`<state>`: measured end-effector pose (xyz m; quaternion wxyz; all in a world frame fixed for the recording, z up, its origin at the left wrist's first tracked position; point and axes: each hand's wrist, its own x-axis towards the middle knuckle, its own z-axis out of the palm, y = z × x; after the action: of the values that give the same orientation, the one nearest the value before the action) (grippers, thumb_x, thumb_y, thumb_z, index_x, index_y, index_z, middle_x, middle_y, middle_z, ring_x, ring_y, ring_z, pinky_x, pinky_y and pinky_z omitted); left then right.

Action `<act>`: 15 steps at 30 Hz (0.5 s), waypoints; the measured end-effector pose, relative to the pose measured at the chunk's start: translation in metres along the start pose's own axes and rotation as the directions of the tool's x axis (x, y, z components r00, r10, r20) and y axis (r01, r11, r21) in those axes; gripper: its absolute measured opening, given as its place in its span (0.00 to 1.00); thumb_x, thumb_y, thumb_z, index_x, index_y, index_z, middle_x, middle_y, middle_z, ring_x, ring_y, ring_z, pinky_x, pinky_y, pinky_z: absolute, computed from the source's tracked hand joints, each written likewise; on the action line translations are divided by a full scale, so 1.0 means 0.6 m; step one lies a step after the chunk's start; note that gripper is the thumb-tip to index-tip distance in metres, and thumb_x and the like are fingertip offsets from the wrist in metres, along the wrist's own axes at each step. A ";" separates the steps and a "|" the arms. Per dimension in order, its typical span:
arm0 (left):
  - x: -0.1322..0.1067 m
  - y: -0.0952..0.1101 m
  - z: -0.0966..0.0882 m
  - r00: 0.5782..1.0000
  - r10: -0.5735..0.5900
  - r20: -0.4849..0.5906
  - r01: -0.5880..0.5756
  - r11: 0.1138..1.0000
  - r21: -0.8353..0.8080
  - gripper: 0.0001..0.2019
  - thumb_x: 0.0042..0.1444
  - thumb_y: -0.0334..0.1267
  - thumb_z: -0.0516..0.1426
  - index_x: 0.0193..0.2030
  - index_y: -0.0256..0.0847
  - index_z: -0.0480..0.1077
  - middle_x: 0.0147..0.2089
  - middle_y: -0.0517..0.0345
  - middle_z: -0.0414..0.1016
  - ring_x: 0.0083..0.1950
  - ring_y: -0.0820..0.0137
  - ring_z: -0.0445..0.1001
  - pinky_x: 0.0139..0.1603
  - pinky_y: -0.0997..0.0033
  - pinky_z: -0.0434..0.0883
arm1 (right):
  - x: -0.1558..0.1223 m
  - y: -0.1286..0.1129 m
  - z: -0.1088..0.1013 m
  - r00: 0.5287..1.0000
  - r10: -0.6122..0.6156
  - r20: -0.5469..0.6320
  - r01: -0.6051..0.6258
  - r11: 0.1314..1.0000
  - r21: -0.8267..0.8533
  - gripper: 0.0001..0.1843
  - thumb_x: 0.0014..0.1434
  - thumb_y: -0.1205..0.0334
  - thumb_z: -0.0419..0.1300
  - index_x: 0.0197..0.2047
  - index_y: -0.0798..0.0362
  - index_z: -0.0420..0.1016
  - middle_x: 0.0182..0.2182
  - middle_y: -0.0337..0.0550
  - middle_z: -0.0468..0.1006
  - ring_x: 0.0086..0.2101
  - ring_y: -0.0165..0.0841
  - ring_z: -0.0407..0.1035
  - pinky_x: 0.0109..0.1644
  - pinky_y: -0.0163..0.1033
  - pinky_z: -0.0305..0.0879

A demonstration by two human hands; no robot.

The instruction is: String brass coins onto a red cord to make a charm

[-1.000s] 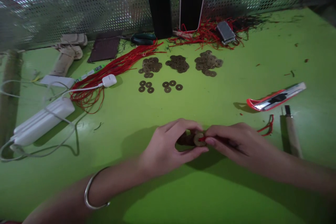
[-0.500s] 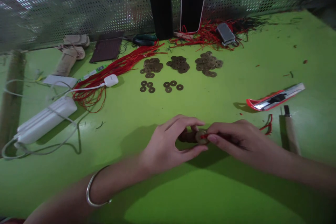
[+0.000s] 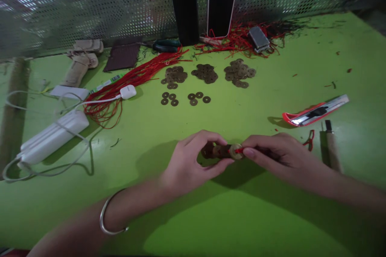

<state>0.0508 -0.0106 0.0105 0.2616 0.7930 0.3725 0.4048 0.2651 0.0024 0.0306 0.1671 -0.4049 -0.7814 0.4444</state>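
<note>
A short row of brass coins (image 3: 222, 151) strung on red cord (image 3: 239, 150) lies between my hands above the green table. My left hand (image 3: 188, 162) curls round the row, thumb below and fingers above, closed on the coins. The end coin sits face-on at the row's right end, with the cord showing across its middle. Thumb and forefinger of my right hand (image 3: 283, 156) pinch the cord beside that coin. Behind the hands lie two small groups of loose holed coins, a left group (image 3: 172, 96) and a right group (image 3: 199, 95).
Three coin heaps (image 3: 206, 73) lie farther back. A bundle of red cords (image 3: 137, 73), a white power strip (image 3: 54, 134) and its cable are at left. To the right are a utility knife (image 3: 316, 111) and a wooden-handled tool (image 3: 333, 148). Two phones (image 3: 184, 8) stand behind.
Both hands have shifted slightly away from me. My right hand has moved a little right with the cord and end coin, and more of the coin row shows between my left fingers.
</note>
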 end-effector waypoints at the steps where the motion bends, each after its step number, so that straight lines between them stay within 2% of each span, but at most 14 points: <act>1: 0.000 0.000 0.000 1.000 0.002 0.007 -0.002 1.000 -0.016 0.15 0.49 0.32 0.63 0.43 0.37 0.67 0.34 0.59 0.77 0.31 0.78 0.75 0.30 0.82 0.76 | 0.000 -0.001 0.000 1.000 -0.006 -0.006 0.006 1.000 -0.007 0.16 0.65 0.54 0.50 0.34 0.52 0.74 0.16 0.33 0.63 0.16 0.22 0.52 0.18 0.29 0.43; 6: 0.001 0.001 0.000 0.999 0.012 0.051 -0.008 0.997 -0.072 0.16 0.49 0.27 0.59 0.47 0.38 0.68 0.36 0.58 0.76 0.33 0.76 0.74 0.30 0.79 0.76 | 0.000 -0.004 0.000 0.999 -0.037 -0.018 0.036 0.999 -0.037 0.14 0.65 0.57 0.51 0.35 0.53 0.74 0.16 0.33 0.65 0.16 0.22 0.53 0.18 0.29 0.44; 9: -0.003 0.000 0.001 0.997 -0.034 0.063 0.037 0.998 -0.059 0.19 0.50 0.34 0.62 0.49 0.38 0.66 0.37 0.57 0.76 0.34 0.75 0.75 0.31 0.76 0.77 | 0.000 -0.003 0.005 0.998 -0.052 -0.020 0.052 0.998 -0.021 0.15 0.65 0.56 0.50 0.34 0.53 0.74 0.16 0.34 0.66 0.15 0.22 0.54 0.17 0.29 0.44; 11: -0.004 0.000 0.002 0.997 -0.055 0.049 0.057 0.998 -0.040 0.18 0.49 0.37 0.63 0.46 0.38 0.66 0.36 0.57 0.76 0.33 0.75 0.76 0.32 0.77 0.77 | 0.000 -0.002 0.008 0.997 -0.069 -0.018 0.069 0.998 -0.013 0.16 0.65 0.56 0.49 0.33 0.54 0.74 0.16 0.34 0.65 0.15 0.22 0.54 0.16 0.29 0.44; 15: 0.000 -0.002 0.000 0.999 0.006 0.037 -0.005 0.999 -0.039 0.13 0.50 0.29 0.61 0.43 0.37 0.68 0.34 0.58 0.77 0.31 0.78 0.75 0.28 0.82 0.75 | -0.002 0.000 0.008 0.997 -0.078 -0.024 0.078 0.997 -0.022 0.16 0.65 0.56 0.49 0.33 0.53 0.74 0.15 0.33 0.65 0.15 0.21 0.53 0.16 0.28 0.44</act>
<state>0.0503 -0.0102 0.0096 0.2829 0.7962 0.3573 0.3979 0.2625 -0.0012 0.0281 0.1896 -0.3813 -0.7991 0.4243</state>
